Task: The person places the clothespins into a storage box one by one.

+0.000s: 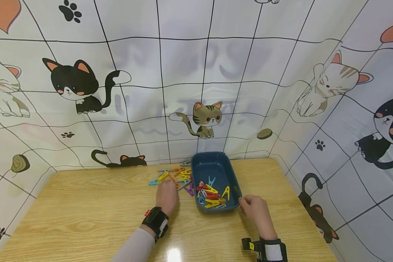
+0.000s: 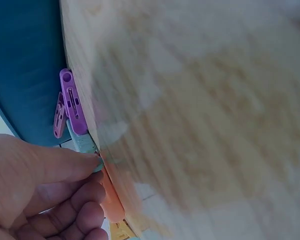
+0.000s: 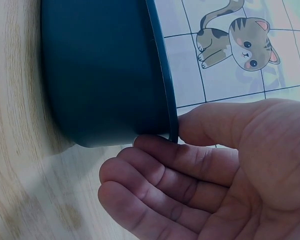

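A: What does each hand have?

B: The left hand (image 1: 167, 196) has thumb and forefinger pinched on a pale green clothespin (image 2: 82, 142), among the heap of clothespins (image 1: 185, 177) near the table's (image 1: 101, 203) far edge, just left of the blue basin (image 1: 213, 165). The right hand (image 1: 256, 213) is clamped by thumb and forefinger on the basin's lip, at its near right corner

A: How will a clothespin like that handle?

B: Light and stiff, I'd judge, with give only at the spring. They look like moulded plastic, smooth enough to slip over one another. The purple clothespin (image 2: 73, 102) shows a slot along its flat arm and a round hole at one end. I'd take one across its narrow body, clear of neighbours it might snag; a hard squeeze on the handle ends would spread the jaws

A: And the basin?

B: Probably plastic too, smooth-sided, with rounded corners and a narrow lip that suits a pinch. It seems light enough to skid if nudged. It reaches from the table's far edge toward the middle, with mixed clothespins (image 1: 212, 195) jumbled at its near end

A: The tabletop?

B: Wood-grained and shiny toward the near edge, so likely slick
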Demonstrator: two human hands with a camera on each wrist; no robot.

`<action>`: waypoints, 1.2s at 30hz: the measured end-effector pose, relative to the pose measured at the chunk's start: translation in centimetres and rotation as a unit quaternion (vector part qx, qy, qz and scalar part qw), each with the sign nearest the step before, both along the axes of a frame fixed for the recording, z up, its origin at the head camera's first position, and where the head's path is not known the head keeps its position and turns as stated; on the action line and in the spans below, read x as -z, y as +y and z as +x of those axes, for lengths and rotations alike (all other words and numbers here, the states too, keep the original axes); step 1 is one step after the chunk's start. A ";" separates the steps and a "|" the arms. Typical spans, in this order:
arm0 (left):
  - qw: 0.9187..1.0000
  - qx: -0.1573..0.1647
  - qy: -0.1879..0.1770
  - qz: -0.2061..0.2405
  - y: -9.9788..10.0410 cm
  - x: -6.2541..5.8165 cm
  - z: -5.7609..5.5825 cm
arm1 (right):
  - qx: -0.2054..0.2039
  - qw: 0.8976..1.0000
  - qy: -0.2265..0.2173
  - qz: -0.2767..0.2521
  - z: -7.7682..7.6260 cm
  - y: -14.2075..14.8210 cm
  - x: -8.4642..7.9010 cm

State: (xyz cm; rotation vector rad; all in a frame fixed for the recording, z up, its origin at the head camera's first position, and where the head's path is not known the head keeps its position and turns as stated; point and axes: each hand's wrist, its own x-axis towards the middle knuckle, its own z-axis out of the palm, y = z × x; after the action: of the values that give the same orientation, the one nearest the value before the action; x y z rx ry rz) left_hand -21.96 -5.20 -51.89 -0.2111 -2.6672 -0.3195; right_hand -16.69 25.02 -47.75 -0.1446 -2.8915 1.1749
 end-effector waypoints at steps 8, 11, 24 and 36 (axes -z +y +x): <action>0.999 -0.004 -0.020 0.041 0.0 -0.3 0.2 | 0.000 1.000 -0.003 0.003 -0.1 0.0 0.1; 0.998 0.000 -0.027 0.058 -0.2 -0.5 0.4 | -0.001 1.000 -0.004 0.004 -0.1 0.0 0.1; 0.992 0.004 -0.030 0.123 -0.6 -1.7 1.8 | -0.006 1.000 0.001 0.007 0.0 -0.1 -0.1; 0.987 0.035 0.035 0.150 0.7 -3.8 2.9 | -0.003 1.000 0.000 0.010 0.1 -0.1 -0.2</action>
State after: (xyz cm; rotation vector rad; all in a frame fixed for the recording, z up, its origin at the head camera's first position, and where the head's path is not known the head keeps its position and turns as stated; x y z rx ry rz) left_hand -19.06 -4.52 -48.09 -0.2159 -2.5073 -0.7149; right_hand -16.61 24.88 -47.56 -0.1354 -2.9059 1.1457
